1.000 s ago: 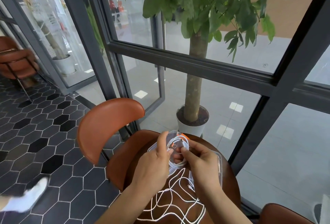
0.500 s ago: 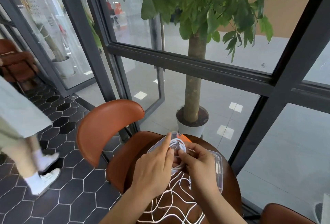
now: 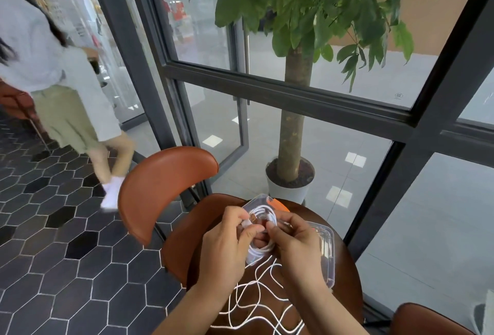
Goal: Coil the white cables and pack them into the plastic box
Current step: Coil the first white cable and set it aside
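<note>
A white cable coil [image 3: 263,248] hangs between my two hands above a clear plastic box [image 3: 324,252] on a small round brown table [image 3: 344,268]. My left hand [image 3: 227,246] pinches the coil's left side near a connector end. Opposite it, my right hand [image 3: 296,246] grips the coil's right side with thumb and fingers. The loose rest of the white cable [image 3: 256,300] trails in wavy loops over the table toward me. An orange piece [image 3: 279,205] shows at the box's far end.
A brown leather chair [image 3: 163,187] stands left of the table, and another chair [image 3: 427,318] is at bottom right. A potted tree [image 3: 291,174] stands behind the glass wall. A person [image 3: 61,94] walks across the dark hexagon floor at left.
My hands have kept turning the coil over the box, shifting their grip on it. The person at left has walked further into view, toward the right.
</note>
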`<state>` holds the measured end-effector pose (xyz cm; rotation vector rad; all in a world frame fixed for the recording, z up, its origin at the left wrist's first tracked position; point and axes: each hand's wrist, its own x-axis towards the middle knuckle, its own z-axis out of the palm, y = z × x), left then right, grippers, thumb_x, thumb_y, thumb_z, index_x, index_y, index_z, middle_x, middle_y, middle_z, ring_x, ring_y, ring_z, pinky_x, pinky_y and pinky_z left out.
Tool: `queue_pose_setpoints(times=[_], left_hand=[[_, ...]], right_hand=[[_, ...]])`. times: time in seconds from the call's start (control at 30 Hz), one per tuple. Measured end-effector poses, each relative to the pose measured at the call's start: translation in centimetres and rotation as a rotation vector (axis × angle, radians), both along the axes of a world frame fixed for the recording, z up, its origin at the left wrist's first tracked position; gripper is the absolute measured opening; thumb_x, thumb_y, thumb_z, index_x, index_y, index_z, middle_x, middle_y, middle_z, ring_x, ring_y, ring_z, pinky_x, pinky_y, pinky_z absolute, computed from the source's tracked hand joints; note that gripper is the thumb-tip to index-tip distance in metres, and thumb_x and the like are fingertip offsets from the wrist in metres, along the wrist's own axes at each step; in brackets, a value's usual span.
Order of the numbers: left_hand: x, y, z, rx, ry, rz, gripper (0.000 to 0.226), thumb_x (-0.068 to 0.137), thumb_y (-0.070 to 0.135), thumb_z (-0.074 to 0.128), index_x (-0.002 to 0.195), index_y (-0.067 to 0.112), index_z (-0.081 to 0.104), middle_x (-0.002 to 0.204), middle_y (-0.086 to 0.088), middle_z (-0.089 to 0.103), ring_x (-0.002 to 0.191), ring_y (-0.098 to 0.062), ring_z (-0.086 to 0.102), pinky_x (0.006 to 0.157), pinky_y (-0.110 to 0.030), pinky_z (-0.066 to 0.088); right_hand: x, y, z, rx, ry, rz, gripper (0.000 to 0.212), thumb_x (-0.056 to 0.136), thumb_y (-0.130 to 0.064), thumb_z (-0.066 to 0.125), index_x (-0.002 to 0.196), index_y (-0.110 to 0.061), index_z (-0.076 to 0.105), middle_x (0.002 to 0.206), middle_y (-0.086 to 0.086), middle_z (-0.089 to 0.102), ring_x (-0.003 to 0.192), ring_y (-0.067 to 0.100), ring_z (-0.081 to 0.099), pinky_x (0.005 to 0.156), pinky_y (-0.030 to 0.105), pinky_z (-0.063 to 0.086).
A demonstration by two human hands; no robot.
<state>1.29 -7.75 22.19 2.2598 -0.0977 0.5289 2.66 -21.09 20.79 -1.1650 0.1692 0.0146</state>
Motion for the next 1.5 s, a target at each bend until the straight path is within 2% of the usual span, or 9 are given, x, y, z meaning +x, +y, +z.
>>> queue_pose_setpoints(times=[0.2,0.33,0.43,0.53,0.7,0.83,1.03,1.2,1.5], left_hand=[[0.2,-0.1,-0.3,-0.101,-0.040,-0.031,0.009,0.092,0.014,0.068,0.094,0.021,0.072,0.087,0.016,0.072,0.084,-0.001,0.068,0.072,-0.006,0.046],[0.5,0.0,0.8,-0.264,0.120,0.038,0.032,0.085,0.016,0.078,0.104,0.037,0.062,0.082,0.017,0.074,0.081,0.005,0.069,0.067,-0.009,0.050],[0.8,0.1,0.9,-0.094,0.139,0.104,0.047,0.084,0.019,0.078,0.128,0.028,0.063,0.084,0.010,0.076,0.071,0.004,0.066,0.066,0.001,0.042],[0.9,-0.2,0.8,0.069,0.046,0.187,0.030,0.085,0.013,0.075,0.115,0.015,0.074,0.096,0.001,0.079,0.078,-0.004,0.071,0.070,0.010,0.034],[1.6,-0.9,1.4,-0.882,0.431,0.169,0.029,0.092,-0.002,0.062,0.113,0.015,0.071,0.102,-0.005,0.078,0.084,-0.010,0.076,0.068,-0.020,0.057],[1.8,-0.2,2.0,-1.308,0.603,0.077,0.029,0.091,-0.004,0.058,0.110,0.013,0.070,0.091,-0.011,0.078,0.074,-0.019,0.076,0.061,-0.031,0.058],[2.2,0.2,1.6,-1.202,0.450,0.140,0.023,0.088,0.001,0.068,0.107,0.013,0.073,0.093,-0.004,0.080,0.082,-0.017,0.077,0.067,-0.027,0.058],[1.4,-0.4,0.9,-1.015,0.244,0.288,0.033,0.090,0.005,0.069,0.115,0.026,0.068,0.087,0.002,0.079,0.078,-0.012,0.076,0.067,-0.023,0.057],[1.5,0.4,0.9,-1.608,0.604,0.038,0.023,0.098,0.014,0.054,0.113,0.004,0.068,0.092,-0.013,0.068,0.084,-0.019,0.063,0.077,-0.032,0.054]], right_hand=[[0.1,0.0,0.4,-0.226,-0.058,-0.039,0.015,0.091,0.004,0.067,0.096,-0.009,0.073,0.082,0.008,0.081,0.075,0.021,0.079,0.069,0.030,0.063],[-0.2,0.1,0.6,-0.348,-0.116,-0.034,0.020,0.092,-0.001,0.069,0.095,-0.020,0.073,0.086,-0.005,0.080,0.078,0.010,0.077,0.067,0.021,0.060],[-0.3,0.3,0.5,-0.372,-0.133,-0.038,0.022,0.091,-0.004,0.071,0.094,-0.025,0.075,0.089,-0.002,0.079,0.078,0.010,0.076,0.068,0.023,0.061],[-0.1,0.4,0.7,-0.311,-0.107,-0.020,0.019,0.092,0.003,0.066,0.096,-0.013,0.075,0.080,0.008,0.080,0.070,0.017,0.077,0.062,0.020,0.059],[1.2,0.0,0.9,-0.356,-0.106,0.060,0.022,0.087,0.007,0.067,0.090,-0.012,0.076,0.081,0.007,0.080,0.075,0.024,0.078,0.070,0.034,0.064],[1.7,-0.6,0.2,-0.378,-0.091,0.077,0.025,0.084,0.008,0.070,0.083,-0.016,0.076,0.081,0.004,0.079,0.075,0.025,0.076,0.066,0.035,0.063],[1.8,-0.8,-1.1,-0.184,-0.056,0.120,0.018,0.082,0.005,0.073,0.090,-0.011,0.072,0.091,0.019,0.077,0.088,0.040,0.074,0.081,0.053,0.061],[1.5,-0.5,-0.2,0.107,-0.020,0.114,0.026,0.080,0.012,0.069,0.100,-0.004,0.071,0.093,0.021,0.071,0.086,0.034,0.071,0.083,0.047,0.059],[1.5,-1.6,0.1,0.067,0.039,0.290,0.031,0.095,0.005,0.059,0.117,-0.010,0.073,0.113,0.022,0.075,0.108,0.039,0.072,0.096,0.044,0.057]])
